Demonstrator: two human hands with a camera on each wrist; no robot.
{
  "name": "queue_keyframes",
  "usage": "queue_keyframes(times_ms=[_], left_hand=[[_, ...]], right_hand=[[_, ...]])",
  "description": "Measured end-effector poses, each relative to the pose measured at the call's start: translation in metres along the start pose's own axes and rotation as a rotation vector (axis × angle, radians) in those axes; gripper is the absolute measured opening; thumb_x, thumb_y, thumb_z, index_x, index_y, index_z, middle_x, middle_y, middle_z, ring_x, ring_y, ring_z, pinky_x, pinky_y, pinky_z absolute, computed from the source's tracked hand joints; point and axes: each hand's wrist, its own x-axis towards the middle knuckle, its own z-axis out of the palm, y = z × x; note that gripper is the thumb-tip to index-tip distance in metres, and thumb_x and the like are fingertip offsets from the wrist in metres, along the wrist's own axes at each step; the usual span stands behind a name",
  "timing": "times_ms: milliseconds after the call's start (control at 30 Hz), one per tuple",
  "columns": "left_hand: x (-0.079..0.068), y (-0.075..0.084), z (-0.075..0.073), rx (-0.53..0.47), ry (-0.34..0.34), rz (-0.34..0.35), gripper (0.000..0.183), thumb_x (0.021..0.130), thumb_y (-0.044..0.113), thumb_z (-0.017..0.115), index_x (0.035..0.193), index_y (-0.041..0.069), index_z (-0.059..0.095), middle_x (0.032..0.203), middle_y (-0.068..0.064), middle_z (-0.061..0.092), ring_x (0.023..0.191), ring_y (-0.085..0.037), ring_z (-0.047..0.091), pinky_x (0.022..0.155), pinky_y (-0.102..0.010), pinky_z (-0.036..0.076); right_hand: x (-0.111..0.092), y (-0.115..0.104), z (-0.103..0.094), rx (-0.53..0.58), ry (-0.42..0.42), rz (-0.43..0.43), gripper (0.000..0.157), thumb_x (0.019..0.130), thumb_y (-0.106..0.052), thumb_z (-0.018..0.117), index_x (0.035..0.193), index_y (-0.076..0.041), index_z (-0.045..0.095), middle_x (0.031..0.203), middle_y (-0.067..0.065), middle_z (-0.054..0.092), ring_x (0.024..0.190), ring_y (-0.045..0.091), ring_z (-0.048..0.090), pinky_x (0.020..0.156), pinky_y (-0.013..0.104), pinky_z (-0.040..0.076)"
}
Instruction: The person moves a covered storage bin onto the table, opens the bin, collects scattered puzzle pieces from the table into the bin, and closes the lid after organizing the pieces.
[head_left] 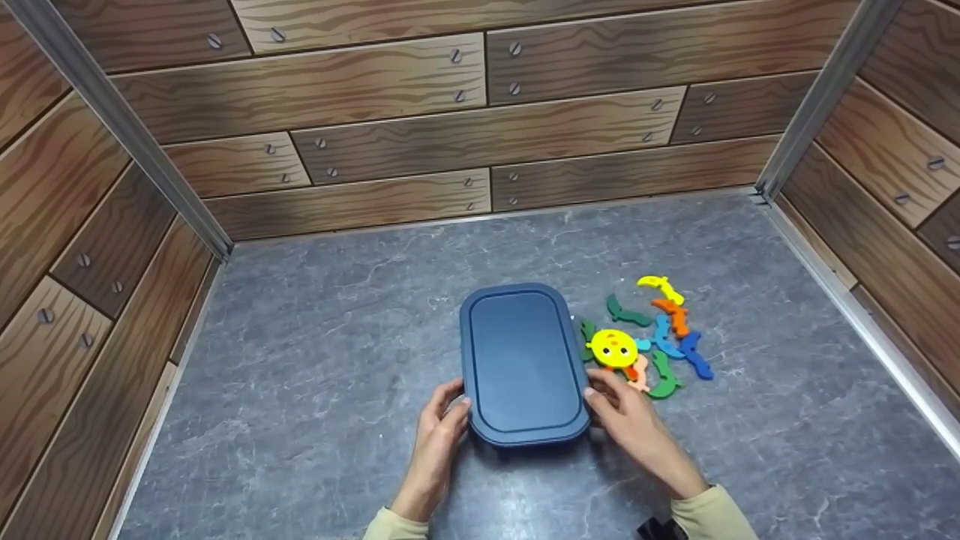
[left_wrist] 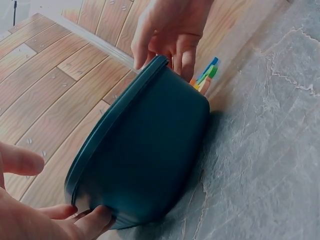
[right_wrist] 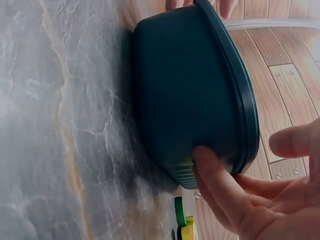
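Note:
A dark blue plastic box (head_left: 525,360) with rounded corners and a lid on top sits on the grey surface; it looks blue-green in the wrist views. My left hand (head_left: 437,435) is at its near left side. In the left wrist view, fingers (left_wrist: 95,220) touch the box's side below the rim, and the thumb stands apart. At the near right side is my right hand (head_left: 634,427). The right wrist view has its fingers (right_wrist: 215,172) laid against the box wall, thumb away from the rim. What the box contains is hidden.
Right of the box lie a yellow round face piece (head_left: 614,349) and several curved toy pieces, among them an orange one (head_left: 675,318) and a dark blue one (head_left: 696,355). Wood-patterned walls (head_left: 390,90) enclose the back and sides. A small black object (head_left: 660,529) is by the right sleeve.

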Motion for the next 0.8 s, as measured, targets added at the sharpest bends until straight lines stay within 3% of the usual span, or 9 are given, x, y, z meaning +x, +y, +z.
queue_keyframes(times_ms=[367, 600, 800], left_hand=[[0.000, 0.001, -0.001, 0.003, 0.009, 0.001, 0.051, 0.099, 0.016, 0.053, 0.142, -0.007, 0.041, 0.143, -0.023, 0.045, 0.122, -0.027, 0.053, 0.102, -0.041, 0.043], [0.000, 0.002, -0.003, -0.013, -0.011, -0.012, 0.051, 0.099, 0.017, 0.052, 0.143, -0.007, 0.041, 0.143, -0.022, 0.046, 0.123, -0.026, 0.053, 0.104, -0.041, 0.041], [0.001, 0.006, -0.003, -0.015, -0.019, -0.020, 0.050, 0.099, 0.019, 0.051, 0.143, -0.006, 0.042, 0.141, -0.021, 0.048, 0.120, -0.026, 0.055, 0.104, -0.041, 0.041]], right_hand=[[0.001, 0.003, 0.000, -0.030, 0.001, 0.022, 0.045, 0.102, -0.021, 0.054, 0.143, -0.003, 0.048, 0.133, 0.021, 0.056, 0.120, 0.034, 0.056, 0.094, 0.047, 0.050], [0.002, -0.004, 0.000, 0.059, 0.014, 0.091, 0.043, 0.102, -0.020, 0.053, 0.141, -0.002, 0.050, 0.129, 0.021, 0.058, 0.108, 0.030, 0.063, 0.077, 0.042, 0.057], [0.002, -0.009, -0.002, -0.060, 0.055, 0.041, 0.042, 0.102, -0.022, 0.054, 0.137, 0.001, 0.055, 0.126, 0.015, 0.061, 0.107, 0.025, 0.060, 0.081, 0.033, 0.053]])
